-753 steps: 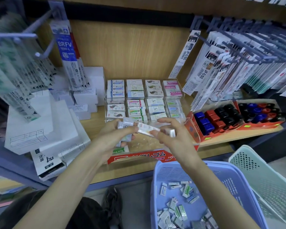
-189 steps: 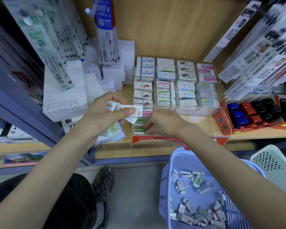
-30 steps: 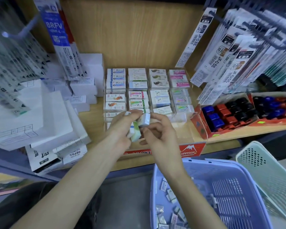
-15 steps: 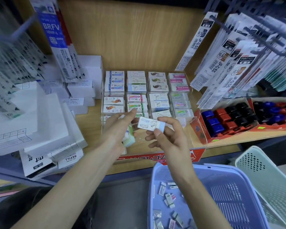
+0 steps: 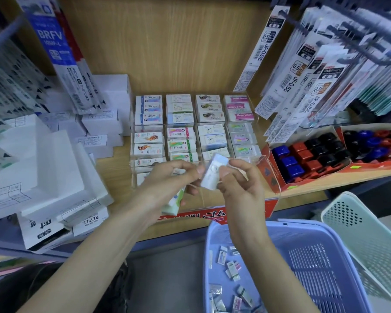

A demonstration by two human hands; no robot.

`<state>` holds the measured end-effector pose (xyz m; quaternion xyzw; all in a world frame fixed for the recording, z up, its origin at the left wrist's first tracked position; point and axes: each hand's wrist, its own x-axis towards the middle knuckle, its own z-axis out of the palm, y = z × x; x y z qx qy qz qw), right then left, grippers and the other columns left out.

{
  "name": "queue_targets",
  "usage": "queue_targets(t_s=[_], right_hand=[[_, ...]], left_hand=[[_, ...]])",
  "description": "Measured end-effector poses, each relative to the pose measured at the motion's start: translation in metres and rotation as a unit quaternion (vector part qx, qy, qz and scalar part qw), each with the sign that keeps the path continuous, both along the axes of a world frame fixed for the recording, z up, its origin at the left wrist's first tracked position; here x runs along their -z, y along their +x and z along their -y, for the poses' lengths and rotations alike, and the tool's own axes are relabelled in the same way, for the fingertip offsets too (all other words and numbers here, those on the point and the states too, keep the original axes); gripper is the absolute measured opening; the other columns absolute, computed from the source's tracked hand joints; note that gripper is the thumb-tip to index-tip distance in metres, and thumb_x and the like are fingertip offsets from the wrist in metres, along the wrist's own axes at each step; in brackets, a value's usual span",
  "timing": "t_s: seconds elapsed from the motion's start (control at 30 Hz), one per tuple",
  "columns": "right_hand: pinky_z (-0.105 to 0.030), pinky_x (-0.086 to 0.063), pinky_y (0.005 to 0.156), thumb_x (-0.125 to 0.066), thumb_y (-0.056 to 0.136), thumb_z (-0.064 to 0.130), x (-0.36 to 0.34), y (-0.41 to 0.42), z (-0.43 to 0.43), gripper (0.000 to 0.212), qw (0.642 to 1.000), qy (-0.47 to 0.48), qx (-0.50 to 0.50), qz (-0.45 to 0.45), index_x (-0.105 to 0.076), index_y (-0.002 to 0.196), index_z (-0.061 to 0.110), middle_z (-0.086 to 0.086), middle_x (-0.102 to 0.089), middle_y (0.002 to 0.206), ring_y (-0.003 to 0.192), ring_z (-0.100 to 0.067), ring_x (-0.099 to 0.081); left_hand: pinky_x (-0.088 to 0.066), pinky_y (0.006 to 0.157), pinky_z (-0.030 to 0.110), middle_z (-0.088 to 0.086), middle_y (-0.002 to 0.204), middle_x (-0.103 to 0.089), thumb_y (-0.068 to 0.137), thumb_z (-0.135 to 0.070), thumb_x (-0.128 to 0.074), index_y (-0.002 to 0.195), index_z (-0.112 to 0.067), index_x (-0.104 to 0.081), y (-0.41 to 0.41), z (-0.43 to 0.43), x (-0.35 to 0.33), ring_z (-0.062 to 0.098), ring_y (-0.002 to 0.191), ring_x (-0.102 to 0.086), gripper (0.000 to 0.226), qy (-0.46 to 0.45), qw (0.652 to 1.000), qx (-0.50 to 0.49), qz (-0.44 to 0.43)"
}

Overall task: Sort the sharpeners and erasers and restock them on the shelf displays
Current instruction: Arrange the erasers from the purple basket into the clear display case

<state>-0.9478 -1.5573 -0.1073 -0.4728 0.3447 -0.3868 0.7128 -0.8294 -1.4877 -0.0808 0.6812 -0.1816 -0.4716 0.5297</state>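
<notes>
**While a white eraser is pinched between both hands, sorting is judged only partly done**

Head view: as the hands are held just in front of the clear display tray (image 5: 268, 196) on the shelf (image 5: 113, 170), a white eraser (image 5: 213, 172) is kept above the tray's front compartments, clear of the stocked rows.

- Right hand (image 5: 240, 186): thumb and curled fingers are closed narrowly on the eraser's right edge.
- Left hand (image 5: 167, 184): the thumb tip is set at the eraser's left edge, and the lower fingers are wrapped round a green-banded eraser (image 5: 175, 203) in the palm. Whether more pieces are stacked there cannot be told.
- Orientation: the long axis is tilted steeply, with the upper end aimed up and right towards the stocked rows and the lower end towards the person. The printed broad face is turned to the camera; the print is too blurred to read.
- Handling, as judged: the piece is light, small and firm with slight give, and its sleeve is probably smooth, so some slip is expected. The long edges are best pinched near the middle, so the label can be checked and the piece laid flat in its matching row.
- More loose erasers (image 5: 233, 271) are seen in the blue basket (image 5: 314, 256), so plenty is left to sort.
- Boxed sharpeners (image 5: 307, 154) are seen to the right of the tray.
</notes>
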Motion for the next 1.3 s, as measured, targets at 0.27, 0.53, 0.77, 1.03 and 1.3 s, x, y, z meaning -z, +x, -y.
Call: queue_targets(t_s=[0.27, 0.53, 0.77, 1.03, 1.3], right_hand=[[-0.02, -0.046, 0.059, -0.059, 0.09, 0.011, -0.007, -0.002, 0.015, 0.014, 0.987, -0.101, -0.059, -0.112, -0.071, 0.09, 0.019, 0.01, -0.066, 0.08, 0.069, -0.008, -0.053], [-0.022, -0.048, 0.083, -0.07, 0.083, 0.009, -0.003, -0.001, 0.019, 0.028, 0.94, -0.224, -0.18, -0.182, -0.064, 0.106, 0.024, 0.002, -0.06, 0.103, 0.095, -0.009, -0.06], [-0.028, -0.037, 0.099, -0.067, 0.086, 0.02, -0.004, 0.011, 0.08, 0.034, 0.765, -0.476, -0.124, -0.415, -0.062, 0.119, 0.017, 0.0, -0.061, 0.118, 0.113, -0.016, -0.049], [-0.048, -0.035, 0.099, -0.066, 0.084, 0.017, 0.024, 0.012, 0.088, 0.029, 0.701, -0.564, -0.113, -0.421, -0.069, 0.112, 0.02, -0.008, -0.056, 0.123, 0.117, -0.03, -0.04], [-0.012, -0.038, 0.088, -0.053, 0.09, 0.033, -0.01, 0.001, 0.008, 0.023, 0.891, -0.352, -0.13, -0.254, -0.061, 0.111, 0.026, 0.006, -0.058, 0.112, 0.102, -0.003, -0.052]], left_hand=[[-0.038, 0.04, 0.02, 0.003, 0.075, -0.07, 0.085, -0.022, -0.066, 0.093, -0.013, -0.07, 0.002, -0.002, -0.002, 0.007, 0.054, -0.054, 0.013, -0.059, 0.998, -0.006, 0.011], [-0.038, 0.038, 0.019, -0.001, 0.061, -0.062, 0.085, -0.015, -0.066, 0.092, -0.006, -0.069, 0.005, 0.0, 0.005, 0.006, 0.049, -0.051, 0.012, -0.033, 0.997, -0.068, -0.01], [-0.04, 0.038, 0.02, -0.002, 0.06, -0.055, 0.083, -0.029, -0.068, 0.081, -0.011, -0.059, 0.015, 0.003, 0.008, 0.009, 0.049, -0.045, 0.019, -0.044, 0.981, -0.161, -0.1], [-0.043, 0.041, 0.021, 0.001, 0.059, -0.048, 0.092, -0.028, -0.055, 0.072, -0.013, -0.051, 0.02, 0.006, 0.01, 0.012, 0.05, -0.044, 0.026, -0.037, 0.955, -0.2, -0.215], [-0.047, 0.064, 0.03, 0.006, 0.075, -0.047, 0.087, -0.004, -0.036, 0.1, -0.003, -0.05, 0.018, 0.007, 0.008, 0.016, 0.065, -0.047, 0.019, -0.106, 0.928, -0.237, -0.266]])
